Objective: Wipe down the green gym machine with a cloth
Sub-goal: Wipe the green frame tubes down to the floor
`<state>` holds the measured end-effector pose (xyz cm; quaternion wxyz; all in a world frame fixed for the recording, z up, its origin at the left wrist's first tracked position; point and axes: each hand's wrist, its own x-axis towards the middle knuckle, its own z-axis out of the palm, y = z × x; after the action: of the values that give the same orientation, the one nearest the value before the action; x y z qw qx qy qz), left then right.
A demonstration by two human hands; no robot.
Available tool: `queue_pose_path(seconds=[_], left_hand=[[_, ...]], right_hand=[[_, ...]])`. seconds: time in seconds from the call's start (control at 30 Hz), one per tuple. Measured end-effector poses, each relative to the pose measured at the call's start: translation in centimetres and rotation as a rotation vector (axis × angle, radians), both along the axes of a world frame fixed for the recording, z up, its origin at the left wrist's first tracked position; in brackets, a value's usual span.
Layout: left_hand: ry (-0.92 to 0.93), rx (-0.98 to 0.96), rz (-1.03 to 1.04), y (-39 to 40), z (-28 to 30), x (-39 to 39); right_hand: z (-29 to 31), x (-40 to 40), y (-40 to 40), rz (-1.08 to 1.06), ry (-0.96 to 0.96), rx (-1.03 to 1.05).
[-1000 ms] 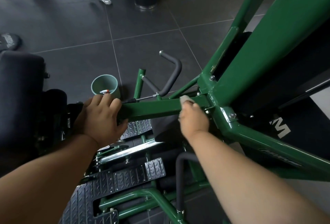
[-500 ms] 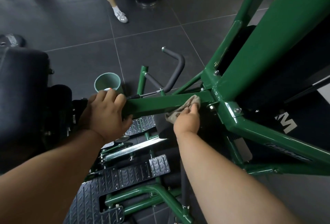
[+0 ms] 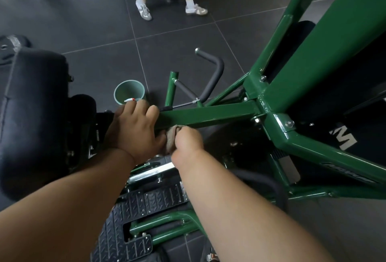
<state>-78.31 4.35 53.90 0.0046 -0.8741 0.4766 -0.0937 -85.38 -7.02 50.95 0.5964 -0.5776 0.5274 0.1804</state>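
Note:
A green gym machine (image 3: 325,38) fills the right side, with a horizontal green bar (image 3: 208,114) running left from its main joint. My left hand (image 3: 133,128) grips the left end of that bar, fingers curled over its top. My right hand (image 3: 188,141) holds a bunched beige cloth (image 3: 172,136) against the underside of the bar, right beside my left hand. Most of the cloth is hidden by my fingers.
A pale green bucket (image 3: 129,92) stands on the dark tiled floor behind my left hand. A black padded seat (image 3: 35,103) is at left, black tread footplates (image 3: 146,203) below. A person's legs in white shoes (image 3: 146,11) stand at the top.
My right hand slid the cloth left along the bar, from the main joint to beside my left hand. The person at the top walked further into view.

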Motion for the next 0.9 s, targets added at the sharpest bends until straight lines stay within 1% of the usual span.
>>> queue_pose_path(seconds=[0.03,0.07,0.1,0.13,0.17,0.2,0.23,0.27,0.3,0.33,0.37,0.4,0.43,0.47,0.5,0.53,0.57,0.6,0.63,0.67,0.7,0.73,0.77,0.8,0.83,0.87,0.9], left_hand=[[0.005,0.01,-0.002,0.0,0.1,0.0],[0.008,0.018,-0.002,0.0,0.2,0.0],[0.01,0.025,0.0,0.0,0.2,0.0],[0.01,0.03,0.001,0.0,0.3,-0.1],[0.009,0.034,0.002,0.0,0.3,-0.1],[0.006,0.04,0.002,0.0,0.3,-0.2],[0.003,0.044,0.003,0.0,0.3,-0.2],[-0.001,0.045,0.003,0.0,0.3,-0.1],[-0.007,0.044,0.001,0.0,0.3,-0.1],[-0.014,0.042,-0.003,0.0,0.2,-0.2],[-0.023,0.037,-0.009,0.0,0.2,-0.2],[-0.034,0.029,-0.013,0.0,0.2,-0.2],[-0.042,0.026,-0.013,0.0,0.1,-0.2],[-0.044,0.029,-0.012,0.0,0.1,-0.3],[-0.044,0.036,-0.009,0.0,0.1,-0.3],[-0.042,0.046,-0.006,0.0,0.1,-0.3],[-0.043,0.055,-0.004,0.1,0.1,-0.3],[-0.045,0.06,-0.002,0.0,0.0,-0.3],[-0.047,0.059,0.0,0.1,0.0,-0.3],[-0.05,0.054,0.001,0.0,0.0,-0.3],[-0.051,0.05,0.0,0.0,-0.1,-0.2],[-0.052,0.051,-0.001,0.0,-0.1,-0.2],[-0.051,0.054,-0.002,0.0,-0.2,-0.2],[-0.049,0.056,-0.005,0.1,-0.2,-0.2],[-0.05,0.054,-0.009,0.1,-0.3,-0.2],[-0.055,0.046,-0.011,0.1,-0.4,-0.1],[-0.058,0.034,-0.013,0.1,-0.4,-0.1]], right_hand=[[0.6,-0.7,-0.7,-0.354,-0.074,0.205],[1.4,-1.6,-1.6,-0.552,-0.099,0.342],[-1.4,-1.3,-3.2,-0.395,0.071,0.168],[-2.7,-1.4,-4.7,-0.132,0.136,-0.107],[-4.0,-1.0,-6.1,0.03,0.181,-0.204],[-5.3,-1.5,-7.8,-0.06,0.074,-0.284],[-7.1,-0.9,-9.5,-0.436,-0.003,-0.148],[-6.6,-1.8,-10.3,-0.774,-0.123,0.1],[-5.7,-1.9,-10.2,-0.917,-0.183,0.165],[-5.2,-2.5,-10.0,-0.875,-0.112,0.031],[-3.3,-2.8,-8.3,-0.632,-0.053,-0.216],[-1.7,-2.5,-6.5,-0.33,-0.013,-0.362],[-2.1,-1.5,-5.7,-0.508,-0.075,-0.301],[-3.2,-1.8,-5.3,-0.614,-0.181,-0.269],[-3.0,-2.1,-5.1,-0.747,-0.25,-0.136],[-3.6,-2.2,-5.6,-0.734,-0.223,-0.14],[-3.5,-2.7,-7.3,-0.812,-0.241,-0.155],[-4.4,-3.2,-9.5,-0.834,-0.187,-0.223],[-3.9,-3.7,-11.8,-0.877,-0.126,-0.275],[-4.5,-4.1,-13.8,-0.828,0.016,-0.335],[-4.9,-4.5,-15.4,-0.757,0.112,-0.422],[-4.3,-4.7,-15.5,-0.603,0.156,-0.445],[-5.5,-5.2,-15.2,-0.634,0.125,-0.481],[-6.4,-5.0,-14.1,-0.584,0.148,-0.451],[-6.9,-4.6,-12.9,-0.513,0.088,-0.526],[-6.2,-3.6,-10.9,-0.471,0.068,-0.573],[-5.6,-3.0,-8.9,-0.639,-0.042,-0.616]])
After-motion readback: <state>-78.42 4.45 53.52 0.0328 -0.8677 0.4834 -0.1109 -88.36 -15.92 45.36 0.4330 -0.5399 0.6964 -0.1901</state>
